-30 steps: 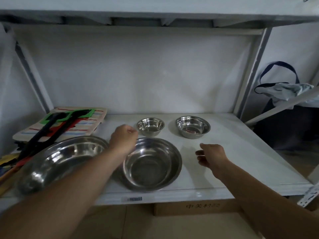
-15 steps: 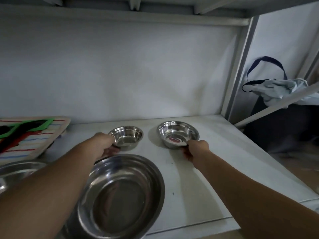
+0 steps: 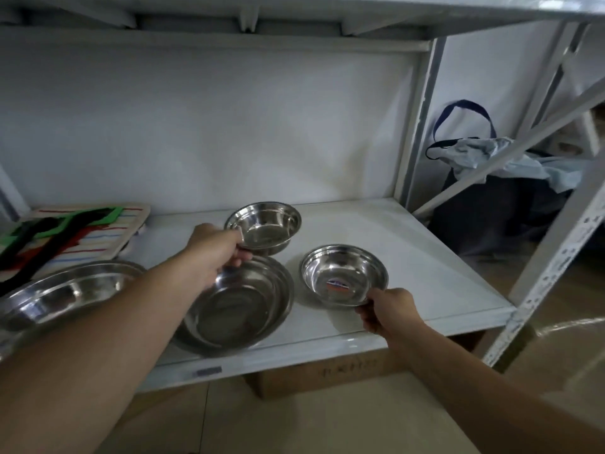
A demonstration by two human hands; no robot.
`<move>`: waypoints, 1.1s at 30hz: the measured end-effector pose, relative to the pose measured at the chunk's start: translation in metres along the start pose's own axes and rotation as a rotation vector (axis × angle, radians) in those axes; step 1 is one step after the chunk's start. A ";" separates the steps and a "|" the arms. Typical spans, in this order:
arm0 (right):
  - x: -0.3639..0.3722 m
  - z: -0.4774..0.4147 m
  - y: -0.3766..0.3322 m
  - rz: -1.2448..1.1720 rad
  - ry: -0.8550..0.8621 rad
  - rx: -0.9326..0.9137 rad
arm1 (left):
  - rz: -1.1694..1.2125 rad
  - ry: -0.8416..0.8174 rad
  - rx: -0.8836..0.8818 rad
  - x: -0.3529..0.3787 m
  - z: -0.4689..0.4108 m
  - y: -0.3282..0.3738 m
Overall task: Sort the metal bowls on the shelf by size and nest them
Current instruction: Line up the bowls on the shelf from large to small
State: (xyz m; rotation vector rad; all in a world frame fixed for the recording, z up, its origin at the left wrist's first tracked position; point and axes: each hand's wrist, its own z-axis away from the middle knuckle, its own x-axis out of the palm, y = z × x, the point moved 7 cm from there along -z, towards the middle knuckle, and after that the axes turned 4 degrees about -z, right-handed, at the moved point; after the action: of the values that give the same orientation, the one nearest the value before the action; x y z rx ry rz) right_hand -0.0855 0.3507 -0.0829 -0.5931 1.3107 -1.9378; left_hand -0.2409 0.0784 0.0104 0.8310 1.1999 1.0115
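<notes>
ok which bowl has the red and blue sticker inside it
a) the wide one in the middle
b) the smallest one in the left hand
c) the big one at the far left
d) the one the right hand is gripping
d: the sticker sits on the inner base of the sticker bowl, whose near rim the right hand grips; the small bowl in the left hand shows only bare metal.

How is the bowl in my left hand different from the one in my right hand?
The bowl in the left hand is the smaller and looks deeper; the bowl in the right hand is wider and shallower. The left hand holds its bowl farther back over the shelf, the right hand nearer the front edge. Only the right-hand bowl shows a red and blue sticker inside. Both are shiny metal, open side up, gripped at the rim.
</notes>
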 end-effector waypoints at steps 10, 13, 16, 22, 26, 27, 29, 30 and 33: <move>-0.022 0.042 0.027 -0.197 0.045 0.110 | 0.003 -0.072 0.045 0.054 0.086 0.014; -0.040 0.057 0.046 -0.310 0.081 0.153 | 0.001 -0.165 0.047 0.120 0.104 0.021; -0.058 0.061 0.071 -0.375 0.116 0.178 | 0.133 -0.273 -0.047 0.199 0.117 0.017; -0.103 0.049 0.088 -0.371 0.192 0.192 | 0.193 -0.240 -0.159 0.287 0.137 -0.001; -0.113 0.036 0.087 -0.339 0.200 0.153 | 0.170 -0.178 -0.181 0.306 0.126 -0.016; -0.114 0.034 0.085 -0.328 0.201 0.140 | 0.160 -0.183 -0.193 0.308 0.122 -0.020; -0.115 0.029 0.085 -0.318 0.209 0.131 | 0.169 -0.197 -0.210 0.310 0.119 -0.025; -0.115 0.028 0.086 -0.312 0.208 0.133 | 0.183 -0.207 -0.215 0.310 0.118 -0.026; -0.110 0.028 0.087 -0.291 0.193 0.131 | 0.213 -0.249 -0.217 0.310 0.120 -0.024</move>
State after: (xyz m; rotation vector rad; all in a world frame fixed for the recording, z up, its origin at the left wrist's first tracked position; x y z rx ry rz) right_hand 0.0309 0.3980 -0.1513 -0.5675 1.2555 -2.3496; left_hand -0.1004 0.3614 -0.0951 0.8952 0.7873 1.1501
